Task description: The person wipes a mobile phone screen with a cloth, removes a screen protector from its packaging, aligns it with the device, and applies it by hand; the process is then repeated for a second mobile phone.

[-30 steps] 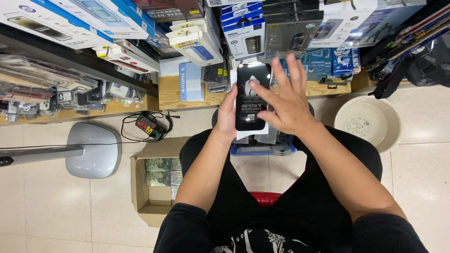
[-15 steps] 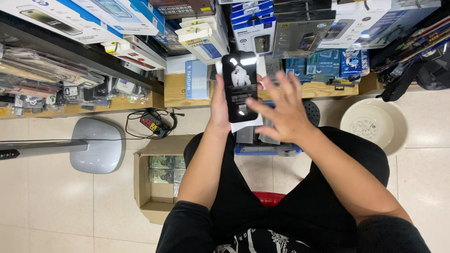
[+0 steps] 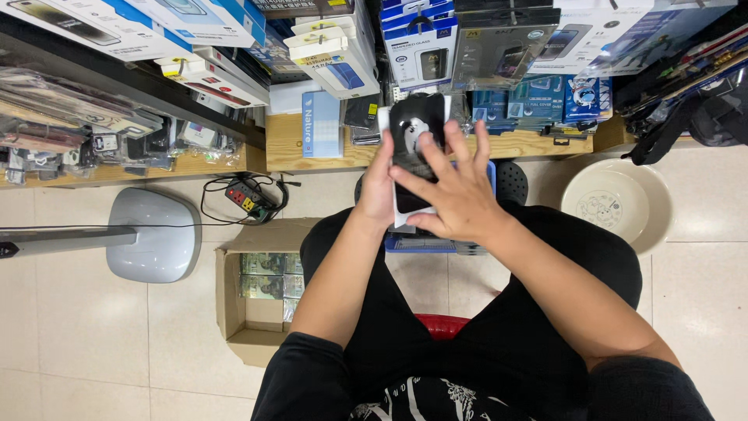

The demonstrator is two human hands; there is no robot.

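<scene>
I hold a flat black and white phone-case package (image 3: 415,129) upright in front of me, above my knees. My left hand (image 3: 377,191) grips its left edge from behind. My right hand (image 3: 456,191) lies flat against its front with the fingers spread, covering the lower half. I sit on a red stool (image 3: 440,323) in black trousers.
An open cardboard box (image 3: 234,296) with green packets stands on the floor at my left. A grey fan base (image 3: 152,234), a power strip (image 3: 245,199), a round white basin (image 3: 619,203) and a blue basket (image 3: 425,243) surround me. Low wooden shelves (image 3: 288,148) ahead hold several boxed accessories.
The package has stayed in my hands while my right hand slid down over its front. The view shifted slightly, so the package sits a little lower and nearer.
</scene>
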